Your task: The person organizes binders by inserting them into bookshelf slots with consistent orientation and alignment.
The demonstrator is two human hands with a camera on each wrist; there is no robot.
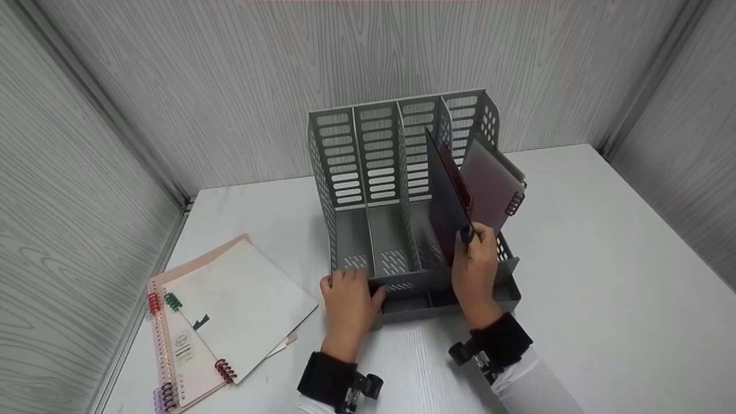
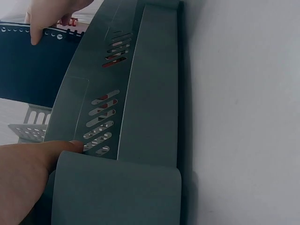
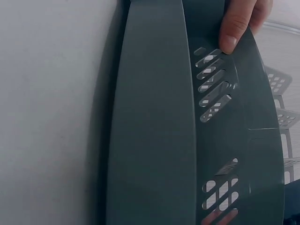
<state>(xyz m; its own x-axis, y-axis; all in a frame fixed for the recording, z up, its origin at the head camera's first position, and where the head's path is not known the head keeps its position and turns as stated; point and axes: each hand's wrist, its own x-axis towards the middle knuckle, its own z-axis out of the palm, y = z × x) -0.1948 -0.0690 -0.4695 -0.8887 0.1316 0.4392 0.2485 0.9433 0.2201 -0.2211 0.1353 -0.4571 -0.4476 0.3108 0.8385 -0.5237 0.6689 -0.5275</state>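
A grey desk file organizer [image 1: 352, 230] with upright compartments stands in the middle of the table. My left hand [image 1: 348, 299] grips its front wall at the left corner, thumb in front and fingers over the edge; the thumb [image 3: 229, 42] also shows in the right wrist view. My right hand [image 1: 478, 270] pinches a dark blue notebook [image 1: 445, 201] by its near bound edge. That notebook stands upright, partly inside a right-hand compartment. Punched holes along the edge of the notebook [image 2: 37, 70] show in the left wrist view. Right of it are a dark red notebook [image 1: 457, 178] and a translucent-covered spiral notebook [image 1: 489, 184].
On the table's left lies a white-covered spiral notebook [image 1: 247, 299] on top of a pink spiral notebook [image 1: 190, 368]. Patterned panels [image 1: 230, 86] rise behind and at both sides. A low front tray [image 1: 405, 305] belongs to the organizer.
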